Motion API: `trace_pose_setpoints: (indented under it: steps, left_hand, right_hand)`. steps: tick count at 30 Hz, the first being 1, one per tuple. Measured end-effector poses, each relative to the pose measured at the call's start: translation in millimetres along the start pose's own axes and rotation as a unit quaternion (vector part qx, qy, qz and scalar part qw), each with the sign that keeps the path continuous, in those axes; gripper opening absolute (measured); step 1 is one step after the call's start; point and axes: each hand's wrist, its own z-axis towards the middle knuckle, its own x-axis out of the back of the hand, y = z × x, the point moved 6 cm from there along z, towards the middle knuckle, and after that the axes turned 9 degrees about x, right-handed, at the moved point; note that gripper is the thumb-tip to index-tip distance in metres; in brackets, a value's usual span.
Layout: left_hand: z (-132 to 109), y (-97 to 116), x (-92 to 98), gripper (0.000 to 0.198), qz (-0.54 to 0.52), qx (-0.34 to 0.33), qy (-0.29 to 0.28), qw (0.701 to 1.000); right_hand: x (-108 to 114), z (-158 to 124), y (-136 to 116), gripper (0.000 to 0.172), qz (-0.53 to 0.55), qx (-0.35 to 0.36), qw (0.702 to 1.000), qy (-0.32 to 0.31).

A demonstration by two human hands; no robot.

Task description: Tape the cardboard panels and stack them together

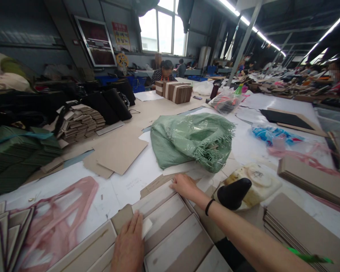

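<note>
My left hand (129, 245) lies flat, fingers together and stretched out, on a row of overlapping grey-and-white cardboard pieces (170, 234) at the table's near edge. My right hand (184, 186) reaches forward, a black band on its wrist, and rests on the far end of the same row, fingers bent down onto the top piece beside a brown cardboard scrap (155, 184). Neither hand lifts anything. Just beyond the right hand lies a green woven sack (192, 143).
Stacks of grey board stand at the right (303, 226) and far right (311, 177). A black brush in a yellowish tub (243, 189) sits nearby. Pink plastic bag (53, 215) at left, green stacks (14, 158), brown sheets (121, 151). People work at distant tables.
</note>
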Motion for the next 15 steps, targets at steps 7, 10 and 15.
trace_pose_setpoints:
  steps: [7, 10, 15]
  left_hand:
    - [3, -3, -5.4, 0.062, 0.005, -0.018, 0.016, 1.000]
    - [5, -5, -9.1, 0.059, -0.009, -0.043, -0.005, 0.999]
    - [10, -11, -20.0, 0.057, -0.005, -0.075, 0.003, 0.997]
  right_hand:
    - [-11, 10, 4, 0.025, 0.003, 0.016, 0.998, -0.064]
    - [-16, 16, 5, 0.027, 0.000, 0.026, 0.995, -0.101]
    - [-18, 26, 11, 0.024, -0.005, 0.046, 0.988, -0.150]
